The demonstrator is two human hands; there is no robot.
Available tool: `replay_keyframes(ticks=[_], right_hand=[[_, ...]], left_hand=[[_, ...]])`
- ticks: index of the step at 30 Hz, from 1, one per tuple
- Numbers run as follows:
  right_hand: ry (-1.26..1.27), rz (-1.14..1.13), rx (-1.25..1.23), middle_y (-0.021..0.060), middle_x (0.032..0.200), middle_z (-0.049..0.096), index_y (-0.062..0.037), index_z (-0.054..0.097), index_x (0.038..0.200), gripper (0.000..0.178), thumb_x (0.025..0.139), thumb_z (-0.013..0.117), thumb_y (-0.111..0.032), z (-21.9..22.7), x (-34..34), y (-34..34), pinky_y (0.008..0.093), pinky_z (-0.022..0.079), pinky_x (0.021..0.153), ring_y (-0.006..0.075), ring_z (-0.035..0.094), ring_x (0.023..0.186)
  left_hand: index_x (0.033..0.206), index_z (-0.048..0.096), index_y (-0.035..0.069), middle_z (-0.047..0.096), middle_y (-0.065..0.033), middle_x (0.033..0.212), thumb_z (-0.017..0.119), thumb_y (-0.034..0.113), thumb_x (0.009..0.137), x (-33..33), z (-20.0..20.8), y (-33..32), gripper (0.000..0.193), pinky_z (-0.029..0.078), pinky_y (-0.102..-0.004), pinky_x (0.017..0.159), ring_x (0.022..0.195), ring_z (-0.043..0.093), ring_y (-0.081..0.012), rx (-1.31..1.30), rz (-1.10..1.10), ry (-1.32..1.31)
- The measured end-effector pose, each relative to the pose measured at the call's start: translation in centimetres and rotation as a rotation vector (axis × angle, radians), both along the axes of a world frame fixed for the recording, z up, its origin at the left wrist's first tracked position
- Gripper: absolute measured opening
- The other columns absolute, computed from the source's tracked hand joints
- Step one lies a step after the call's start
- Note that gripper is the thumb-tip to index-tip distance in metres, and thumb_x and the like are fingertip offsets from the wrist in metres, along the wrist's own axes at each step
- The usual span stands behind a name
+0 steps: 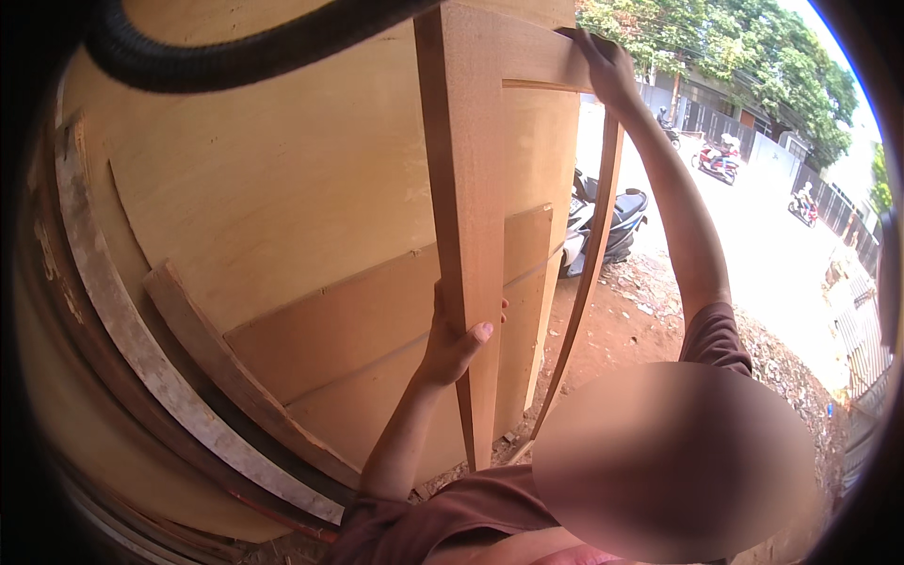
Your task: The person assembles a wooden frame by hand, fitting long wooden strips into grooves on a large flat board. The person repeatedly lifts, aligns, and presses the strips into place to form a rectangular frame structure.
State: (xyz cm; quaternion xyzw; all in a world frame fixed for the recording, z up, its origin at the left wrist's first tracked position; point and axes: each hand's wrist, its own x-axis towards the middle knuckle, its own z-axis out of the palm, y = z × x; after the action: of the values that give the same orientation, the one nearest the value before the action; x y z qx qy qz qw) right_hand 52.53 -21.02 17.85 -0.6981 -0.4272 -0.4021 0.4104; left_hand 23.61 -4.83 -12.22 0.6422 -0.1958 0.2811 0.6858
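Note:
A tall, bare wooden frame (478,235) stands upright before me, with wide flat members and an opening in the middle. My left hand (454,347) is closed round its left upright at about mid-height, the thumb lying on the near face and fingertips showing past the far edge. Higher up, my right hand (605,71) grips the top crosspiece (541,58) at its right corner, with the arm raised. Through the opening show a large plywood sheet (273,179) and a browner board (367,301) behind the frame.
Long planks (113,245) lean at the left, with a shorter board (231,367) beside them. A dark, thick curved tube (235,61) crosses the upper left. Beyond the frame stands a parked scooter (621,221) on reddish dirt. Riders on motorbikes (718,162) are on the road.

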Motion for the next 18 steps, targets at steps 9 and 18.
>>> replay_keyframes(ticks=[9,18], right_hand=[[0.016,0.345,0.187,0.0002,0.068,0.056,-0.0009,0.073,0.121,0.049,0.112,0.043,-0.039,-0.7,-4.2,3.8,0.031,0.044,0.061,0.0101,0.051,0.066],[0.445,0.451,0.248,0.0055,0.085,0.069,0.0015,0.074,0.115,0.051,0.111,0.046,-0.041,1.0,0.0,4.0,0.0303,0.05,0.075,0.0132,0.063,0.082]], left_hand=[[0.14,0.029,0.008,0.061,-0.0187,0.124,0.065,0.014,0.092,0.0,-0.6,-0.2,0.061,0.053,-0.0454,0.098,0.11,0.064,-0.0244,0.002,-0.023,0.025],[0.135,0.036,0.003,0.064,-0.0157,0.116,0.066,0.016,0.091,-0.1,0.0,-1.0,0.054,0.055,-0.0422,0.091,0.1,0.066,-0.0231,-0.101,0.094,-0.057]])
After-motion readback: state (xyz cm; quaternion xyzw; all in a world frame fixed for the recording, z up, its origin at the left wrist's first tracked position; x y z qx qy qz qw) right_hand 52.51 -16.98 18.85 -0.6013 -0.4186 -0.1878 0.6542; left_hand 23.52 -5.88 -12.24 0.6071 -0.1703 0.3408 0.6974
